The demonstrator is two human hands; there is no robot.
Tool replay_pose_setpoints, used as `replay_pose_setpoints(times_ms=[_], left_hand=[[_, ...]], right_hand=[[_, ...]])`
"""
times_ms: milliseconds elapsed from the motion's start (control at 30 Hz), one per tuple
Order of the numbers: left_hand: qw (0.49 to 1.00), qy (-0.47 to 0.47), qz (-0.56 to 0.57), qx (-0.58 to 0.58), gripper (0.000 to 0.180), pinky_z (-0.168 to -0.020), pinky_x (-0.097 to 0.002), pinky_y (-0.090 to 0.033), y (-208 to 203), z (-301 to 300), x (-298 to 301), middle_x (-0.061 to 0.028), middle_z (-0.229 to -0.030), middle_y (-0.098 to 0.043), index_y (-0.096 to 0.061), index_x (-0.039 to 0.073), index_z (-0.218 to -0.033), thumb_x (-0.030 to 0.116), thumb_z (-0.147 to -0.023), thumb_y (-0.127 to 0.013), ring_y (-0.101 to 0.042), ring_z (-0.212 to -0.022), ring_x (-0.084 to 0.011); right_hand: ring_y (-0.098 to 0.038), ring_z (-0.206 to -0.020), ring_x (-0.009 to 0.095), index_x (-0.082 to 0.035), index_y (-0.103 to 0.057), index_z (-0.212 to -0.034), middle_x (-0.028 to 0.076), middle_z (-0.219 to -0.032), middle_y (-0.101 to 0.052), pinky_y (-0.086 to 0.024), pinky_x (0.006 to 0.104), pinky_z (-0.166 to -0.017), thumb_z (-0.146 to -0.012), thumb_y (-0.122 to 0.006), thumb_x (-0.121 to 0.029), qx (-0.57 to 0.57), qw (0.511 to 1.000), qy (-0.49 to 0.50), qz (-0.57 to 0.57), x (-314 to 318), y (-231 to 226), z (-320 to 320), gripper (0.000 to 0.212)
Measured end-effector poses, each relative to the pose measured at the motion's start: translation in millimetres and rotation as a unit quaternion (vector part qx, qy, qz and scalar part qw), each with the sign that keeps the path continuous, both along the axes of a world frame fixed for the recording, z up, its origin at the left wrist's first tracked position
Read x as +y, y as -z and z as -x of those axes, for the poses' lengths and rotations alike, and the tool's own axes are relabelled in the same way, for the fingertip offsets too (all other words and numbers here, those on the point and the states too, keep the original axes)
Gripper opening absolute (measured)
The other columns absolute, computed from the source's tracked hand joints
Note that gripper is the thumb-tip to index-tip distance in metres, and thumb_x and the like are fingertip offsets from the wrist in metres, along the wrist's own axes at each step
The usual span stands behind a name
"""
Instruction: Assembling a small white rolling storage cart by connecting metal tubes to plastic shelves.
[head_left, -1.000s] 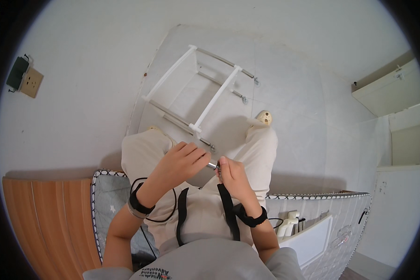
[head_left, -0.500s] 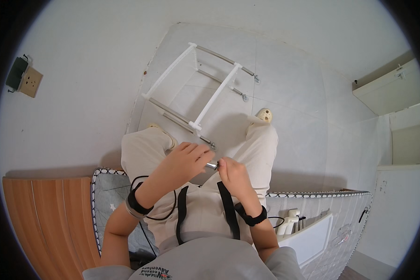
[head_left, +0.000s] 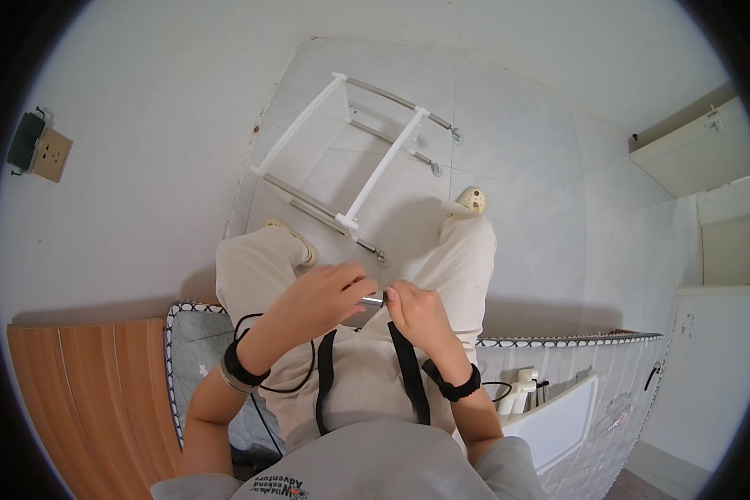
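Between my two hands, above my lap, is a short shiny metal tube [head_left: 372, 301] with a dark end. My left hand [head_left: 329, 292] wraps its fingers round the tube's left part and hides most of it. At the dark right end, the thumb and fingers of my right hand [head_left: 418, 313] are closed; whether they pinch a separate small part there is hidden. Beyond my knees a white shelf rack [head_left: 383, 173] with metal tube posts lies on its side on the floor, its small caster wheels [head_left: 381, 257] pointing right and toward me.
I sit on a bed with a grey quilt [head_left: 562, 350]. On my right lie a white panel [head_left: 562, 421] and several white plastic parts [head_left: 521, 390] with dark rods. A wooden headboard [head_left: 92, 392] stands at left. A black cable [head_left: 312, 364] hangs by my left wrist.
My left hand has tilted and shifted slightly down, with its fingers now closed round the tube, and more of the tube shows. My right hand stays nearly in place at the dark end.
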State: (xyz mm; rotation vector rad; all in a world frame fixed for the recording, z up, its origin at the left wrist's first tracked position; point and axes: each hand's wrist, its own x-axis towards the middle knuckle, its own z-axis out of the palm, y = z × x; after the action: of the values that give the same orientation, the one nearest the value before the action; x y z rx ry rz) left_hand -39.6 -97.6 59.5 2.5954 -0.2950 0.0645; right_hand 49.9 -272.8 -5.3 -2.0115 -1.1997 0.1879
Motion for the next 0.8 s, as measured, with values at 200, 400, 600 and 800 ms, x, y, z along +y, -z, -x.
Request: replay_pose_setpoints(times_ms=[200, 400, 600, 800], left_hand=[[0.988, -0.045, 0.088, 0.121, 0.031, -0.070, -0.0335, -0.045, 4.1, 4.2, 2.8, -0.0072, -0.089, -0.052, -0.052, 0.005, -0.098, 0.019, -0.075, -0.067, -0.056, -0.082, -0.0259], [0.986, -0.024, 0.135, 0.094, 0.033, -0.068, -0.0326, -0.046, -4.8, 4.0, 2.1, -0.0084, -0.087, -0.054, -0.055, 0.005, -0.104, 0.017, -0.076, -0.068, -0.056, -0.082, -0.0261], [0.987, -0.017, 0.149, 0.052, 0.035, -0.066, -0.0352, -0.046, -3.2, 2.5, 0.7, -0.0085, -0.091, -0.052, -0.051, 0.005, -0.107, 0.017, -0.077, -0.066, -0.056, -0.077, -0.0290], [0.982, -0.045, 0.163, 0.082, 0.035, -0.067, -0.0358, -0.046, 4.4, 4.7, 8.5, -0.0091, -0.092, -0.055, -0.052, 0.006, -0.107, 0.019, -0.077, -0.066, -0.057, -0.078, -0.0292]], right_hand=[[-0.054, -0.053, 0.032, -0.004, -0.053, -0.077, 0.012, -0.066, -0.053, -0.044, 0.0390, -0.047, -0.088, -0.050, -0.015, 0.004, 1.000, -0.013, 0.006, -4.9, 0.4, 1.8, 0.016], [-0.054, -0.054, 0.032, -0.003, -0.053, -0.076, 0.012, -0.066, -0.054, -0.045, 0.0394, -0.048, -0.088, -0.049, -0.015, 0.021, 1.000, -0.010, 0.006, -2.9, 0.6, 4.8, 0.017], [-0.055, -0.055, 0.032, -0.003, -0.054, -0.077, 0.013, -0.067, -0.054, -0.045, 0.0396, -0.049, -0.089, -0.049, -0.014, 0.038, 0.999, 0.001, -0.009, -4.8, 1.1, 5.0, 0.017], [-0.054, -0.055, 0.033, -0.002, -0.054, -0.078, 0.014, -0.067, -0.054, -0.045, 0.0401, -0.049, -0.088, -0.049, -0.013, 0.056, 0.998, -0.010, -0.013, -6.0, 1.9, 4.5, 0.016]])
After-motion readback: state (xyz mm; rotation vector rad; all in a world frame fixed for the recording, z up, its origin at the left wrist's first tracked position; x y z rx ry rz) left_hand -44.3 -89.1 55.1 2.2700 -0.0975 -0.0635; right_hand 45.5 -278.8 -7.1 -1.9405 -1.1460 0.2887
